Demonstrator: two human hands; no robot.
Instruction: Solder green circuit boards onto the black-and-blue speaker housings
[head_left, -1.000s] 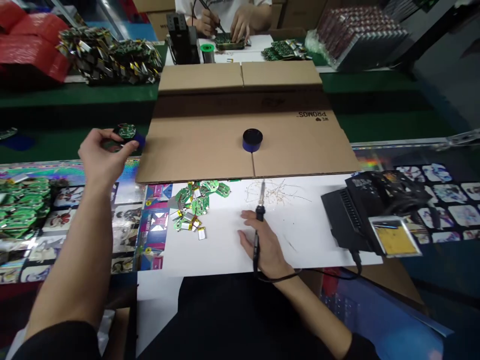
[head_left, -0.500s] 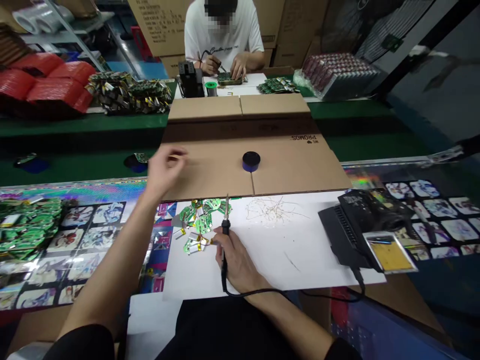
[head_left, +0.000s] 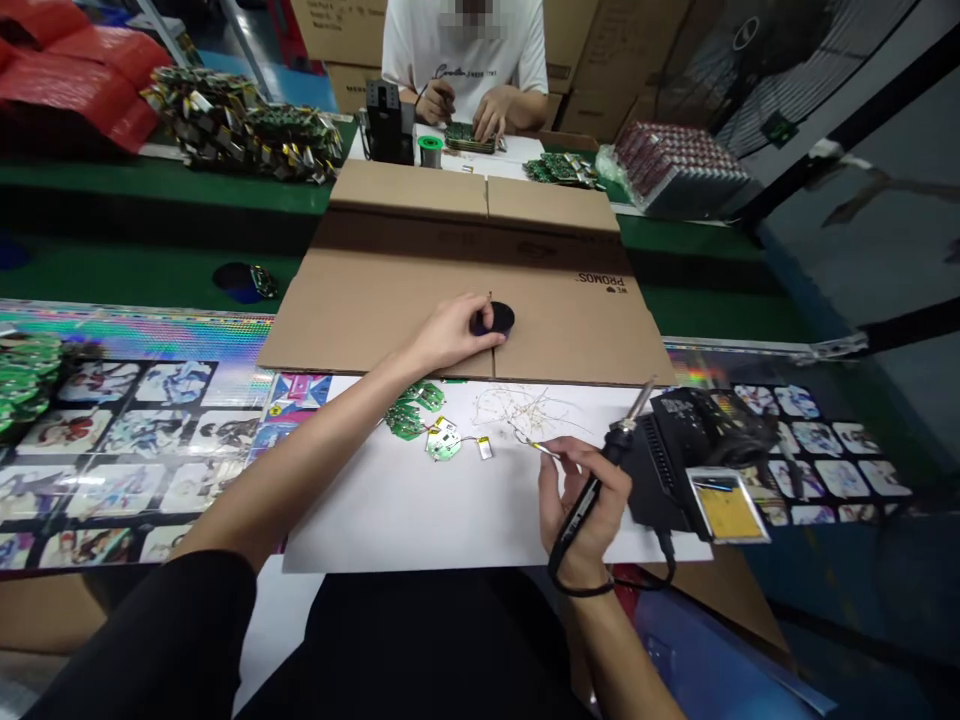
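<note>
My left hand (head_left: 450, 335) reaches over the flattened cardboard (head_left: 390, 290), its fingers curled on a small black and blue round object (head_left: 498, 318). My right hand (head_left: 581, 495) holds a soldering iron (head_left: 611, 450) with its tip pointing up and right, and it pinches a thin strand by the tangle of solder wire (head_left: 525, 408). Green round circuit boards (head_left: 420, 410) with small batteries lie on the white sheet (head_left: 450, 500) between my hands.
A black soldering station (head_left: 697, 455) stands at the right of the sheet. Another person solders boards (head_left: 469, 138) at the far table beside a solder spool (head_left: 430, 150). Piles of boards (head_left: 240, 115) lie at the far left, and green boards (head_left: 26, 365) at the left edge.
My left hand moved right from the dark item at the far left to the round object on the cardboard. My right hand swung right with the soldering iron, away from the boards.
</note>
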